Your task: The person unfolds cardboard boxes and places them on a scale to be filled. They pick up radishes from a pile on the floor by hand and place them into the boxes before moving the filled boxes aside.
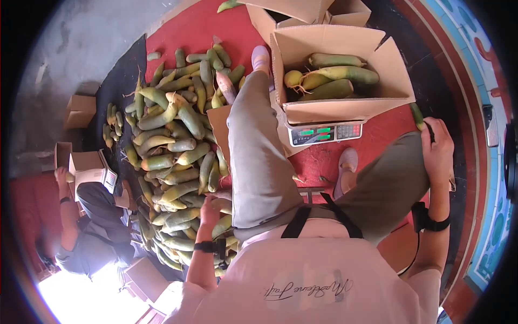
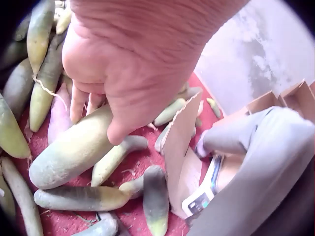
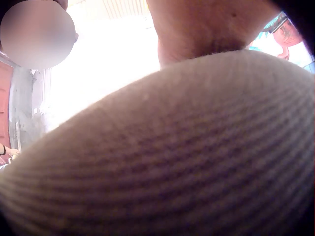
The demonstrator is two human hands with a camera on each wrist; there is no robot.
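In the left wrist view my left hand [image 2: 128, 64] grips one end of a thick green radish [image 2: 74, 147], thumb on the near side and fingertips on the far side. The head view puts this hand low over the right edge of a large heap of green radishes [image 1: 178, 135]. My right hand [image 1: 438, 151] lies on my right knee. A slim green radish [image 1: 417, 116] shows right at its fingertips; I cannot tell whether they hold it. Trouser cloth [image 3: 162, 147] fills most of the right wrist view, with the fingers hidden.
An open cardboard box [image 1: 345, 110] with several radishes inside stands on a digital scale [image 1: 324, 134] in front of me. Cardboard flaps [image 2: 179, 147] stand beside the heap. More boxes [image 1: 307, 13] are at the back. Another person [image 1: 91, 232] sits at the left beside a smaller heap.
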